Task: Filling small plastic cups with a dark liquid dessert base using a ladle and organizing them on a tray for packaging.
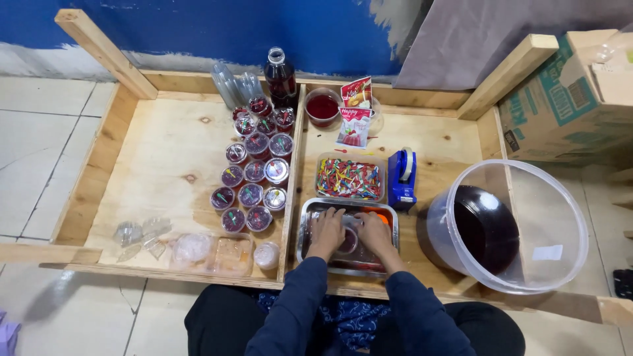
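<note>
Presently, near to far:

Left hand (326,229): palm down inside the steel tray (310,212), fingers curled onto the rim of a small clear cup (348,240) from its left side; seems to steady it, so the cup stays upright.

Right hand (373,231): mirrors the left, fingers bent over the same cup's right edge. Whether it presses a lid down or only grips, cannot tell (knuckles hide the cup's top).

Small clear cup: sits low in the tray between both hands, dark red filling visible; the tray under it would catch any drips.

Orange item (379,213): peeks out at the tray's far right corner, mostly hidden by the right hand.

Clear bucket (557,250): just right of the tray, dark red liquid in the bottom, within easy reach of the right arm.

Stick box (349,178): clear container of multicoloured sticks, touching the tray's far edge.

Tape dispenser (401,179): blue, beside the stick box.

Filled cups (254,173): lidded, in rows across the wooden divider on the left, kept apart from the working side.

Red bowl (322,105) and sachets (355,112): at the far wall.

Bottle (280,79): dark red, upright at the back, next to a stack of empty cups (231,84).
</note>
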